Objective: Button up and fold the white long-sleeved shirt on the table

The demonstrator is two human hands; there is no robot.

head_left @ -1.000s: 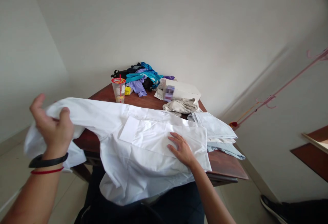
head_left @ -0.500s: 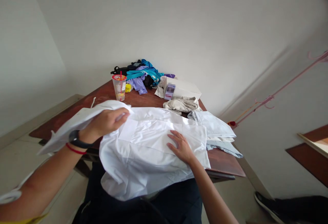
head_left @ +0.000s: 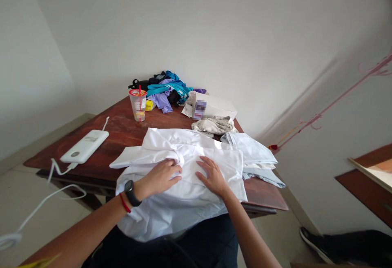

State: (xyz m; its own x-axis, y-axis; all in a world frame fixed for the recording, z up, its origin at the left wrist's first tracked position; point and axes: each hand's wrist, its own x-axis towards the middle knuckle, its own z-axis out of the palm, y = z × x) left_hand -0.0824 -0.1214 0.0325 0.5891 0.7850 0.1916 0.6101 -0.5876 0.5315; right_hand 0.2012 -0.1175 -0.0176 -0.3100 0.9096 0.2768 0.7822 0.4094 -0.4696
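A white shirt (head_left: 190,198) lies partly folded at the table's near side, its lower part hanging over the front edge toward my lap. My left hand (head_left: 163,176), with a dark band on the wrist, has its fingers curled on a folded-over flap near the shirt's middle. Part of that flap sticks out to the left. Flat on the cloth to the right rests my right hand (head_left: 212,176), fingers spread and holding nothing. The fabric beneath both palms is hidden.
A white power bank (head_left: 85,146) with a cable lies left on the brown table (head_left: 122,131). Behind are a plastic cup (head_left: 139,106), piled clothes (head_left: 168,88) and a white box (head_left: 217,105). Folded garments (head_left: 252,149) and a crumpled pale cloth (head_left: 214,125) sit right of the shirt.
My left hand has moved right and inward with the shirt's left part, folding it over the middle. The power bank is now uncovered. My right hand stays flat on the shirt.
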